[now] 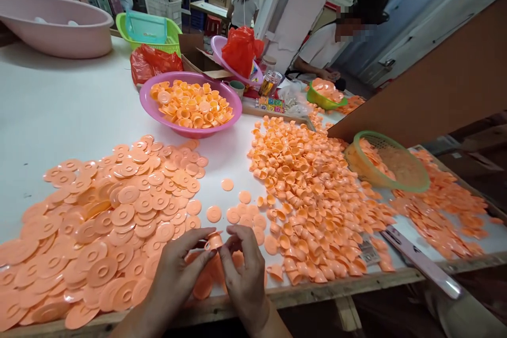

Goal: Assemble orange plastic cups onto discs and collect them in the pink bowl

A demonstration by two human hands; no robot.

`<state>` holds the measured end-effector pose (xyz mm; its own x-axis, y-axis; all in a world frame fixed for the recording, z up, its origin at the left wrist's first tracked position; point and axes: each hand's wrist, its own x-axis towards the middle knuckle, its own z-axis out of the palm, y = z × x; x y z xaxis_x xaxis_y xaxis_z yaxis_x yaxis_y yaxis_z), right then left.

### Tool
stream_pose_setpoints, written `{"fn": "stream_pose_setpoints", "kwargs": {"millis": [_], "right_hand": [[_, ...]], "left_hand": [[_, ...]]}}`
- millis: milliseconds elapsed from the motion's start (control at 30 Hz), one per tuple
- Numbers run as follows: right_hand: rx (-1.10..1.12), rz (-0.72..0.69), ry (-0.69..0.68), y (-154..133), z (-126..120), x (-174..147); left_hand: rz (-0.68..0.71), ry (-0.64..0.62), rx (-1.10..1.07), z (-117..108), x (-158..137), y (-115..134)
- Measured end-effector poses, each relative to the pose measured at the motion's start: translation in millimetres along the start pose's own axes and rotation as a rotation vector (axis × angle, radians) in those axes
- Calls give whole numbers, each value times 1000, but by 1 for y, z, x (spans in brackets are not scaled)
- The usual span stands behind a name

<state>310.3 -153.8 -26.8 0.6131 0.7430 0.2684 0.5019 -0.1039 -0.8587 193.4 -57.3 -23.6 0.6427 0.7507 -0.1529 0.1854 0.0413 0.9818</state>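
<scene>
Near the table's front edge, a small orange toy cup is pinched between my two hands. My left hand grips it on the handle side with thumb and fingertips. From the other side the thumb and fingers of my right hand close on it. Whether a lid or disc is joined to the cup is hard to see. Left of my hands spreads a heap of flat orange toy saucers. To the right lies a big pile of orange toy cups. Several small orange discs lie just beyond my fingers.
A pink basin holds orange cups farther back. A green-rimmed basket tilts at the right beside more orange pieces. A brown board rises there. A large pale pink basin stands far left. Other people are in the background.
</scene>
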Motion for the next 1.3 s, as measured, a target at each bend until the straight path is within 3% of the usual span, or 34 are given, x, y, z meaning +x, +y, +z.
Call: {"fn": "stream_pose_setpoints", "kwargs": {"millis": [100,233,333,433,500,567,633,767,833,933,1067,1200,1300], "right_hand": [[52,13,-71,-3,-1,3],[59,25,-148,2,-17,16],[-106,43,12,26,-47,39],[-363,43,199,61,-79,70],[-488,60,211,78,-92,88],[-547,101,132,86,-98,97],[-577,145,38,87,-98,99],[-691,178,-53,87,-97,100],[-707,168,-81,88,-98,101],[-640,146,-65,83,-98,102],[-350,224,40,54,-83,95],[-27,331,-210,23,-50,73],[-7,381,-354,16,-22,58]], "left_hand": [[18,-16,-1,0,-4,-1],[-114,-28,-70,-7,5,7],[-129,102,-32,-27,54,40],[61,226,-77,-56,128,99],[152,308,-141,-71,167,135],[202,403,-32,-77,184,151],[230,333,216,-75,175,140],[295,-222,708,-69,113,69],[344,-354,878,-64,83,33],[405,-314,984,-48,59,1],[494,-327,919,-19,52,-6],[421,-349,854,-8,50,-3],[371,-317,827,-11,51,-7]]}}
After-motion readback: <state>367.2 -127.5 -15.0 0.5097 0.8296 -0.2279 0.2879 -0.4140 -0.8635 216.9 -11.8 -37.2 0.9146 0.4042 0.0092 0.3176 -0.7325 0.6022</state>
